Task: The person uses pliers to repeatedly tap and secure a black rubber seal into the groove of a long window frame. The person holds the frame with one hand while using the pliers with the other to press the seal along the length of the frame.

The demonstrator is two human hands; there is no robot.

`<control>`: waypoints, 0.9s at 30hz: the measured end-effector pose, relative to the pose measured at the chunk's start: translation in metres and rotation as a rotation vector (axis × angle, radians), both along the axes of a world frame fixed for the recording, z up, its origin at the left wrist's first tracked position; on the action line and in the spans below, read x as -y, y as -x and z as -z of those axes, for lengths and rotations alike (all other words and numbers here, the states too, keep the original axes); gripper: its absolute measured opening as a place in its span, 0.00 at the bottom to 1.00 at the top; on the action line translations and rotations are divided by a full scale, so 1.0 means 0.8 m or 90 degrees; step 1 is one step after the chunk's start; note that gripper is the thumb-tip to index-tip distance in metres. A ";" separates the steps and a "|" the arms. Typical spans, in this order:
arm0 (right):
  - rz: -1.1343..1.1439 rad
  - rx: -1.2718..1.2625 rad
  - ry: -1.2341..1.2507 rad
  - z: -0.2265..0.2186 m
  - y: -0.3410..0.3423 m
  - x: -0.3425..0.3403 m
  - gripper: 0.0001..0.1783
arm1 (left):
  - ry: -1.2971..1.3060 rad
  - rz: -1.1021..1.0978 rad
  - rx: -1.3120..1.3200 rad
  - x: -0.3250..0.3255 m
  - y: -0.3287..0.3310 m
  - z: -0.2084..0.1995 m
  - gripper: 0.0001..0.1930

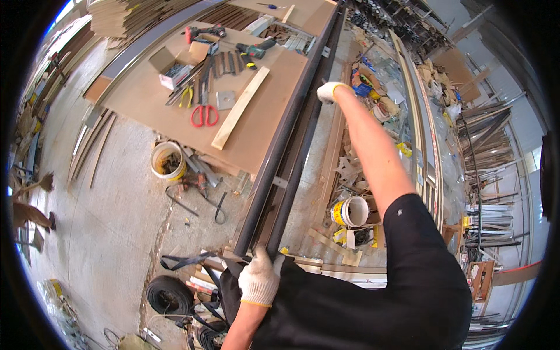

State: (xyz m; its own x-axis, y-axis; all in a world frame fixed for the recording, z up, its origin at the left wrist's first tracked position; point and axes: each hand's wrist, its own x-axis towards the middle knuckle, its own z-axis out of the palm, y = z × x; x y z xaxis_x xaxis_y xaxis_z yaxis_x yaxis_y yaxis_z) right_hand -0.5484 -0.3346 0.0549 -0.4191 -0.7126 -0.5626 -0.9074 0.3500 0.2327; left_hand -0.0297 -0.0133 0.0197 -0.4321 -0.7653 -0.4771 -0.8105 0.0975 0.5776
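Observation:
A long dark metal frame of two parallel bars runs away from me beside the workbench, with small light plates across it. My left hand, in a white knit glove, is closed at the frame's near end, against black cloth; the undersides of its fingers are hidden. My right arm stretches far forward. Its gloved right hand is closed beside the frame's right bar. A small dark tip shows just above that hand, and I cannot make out what it holds.
On the brown workbench lie red-handled scissors, a wooden strip, a green drill and an open carton. White buckets stand on both sides of the frame. Rolled black strap lies near left. Scrap litters the right side.

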 end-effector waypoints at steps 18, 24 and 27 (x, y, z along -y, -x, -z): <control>0.153 -0.042 0.162 0.035 -0.002 0.050 0.32 | 0.200 -0.088 -0.102 -0.030 -0.027 0.027 0.28; 0.149 -0.141 0.186 0.025 0.013 0.041 0.37 | 0.152 -0.127 -0.118 -0.026 -0.017 0.008 0.27; 0.219 -0.125 0.306 0.045 0.046 0.055 0.39 | 0.135 -0.147 -0.122 -0.027 -0.017 0.006 0.26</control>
State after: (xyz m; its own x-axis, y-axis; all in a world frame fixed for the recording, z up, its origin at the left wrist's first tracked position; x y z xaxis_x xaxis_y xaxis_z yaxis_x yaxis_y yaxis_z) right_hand -0.5853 -0.3789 0.0188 -0.7330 -0.6726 -0.1019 -0.6801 0.7220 0.1272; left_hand -0.0159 0.0085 0.0149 -0.3021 -0.9265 -0.2244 -0.7046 0.0585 0.7072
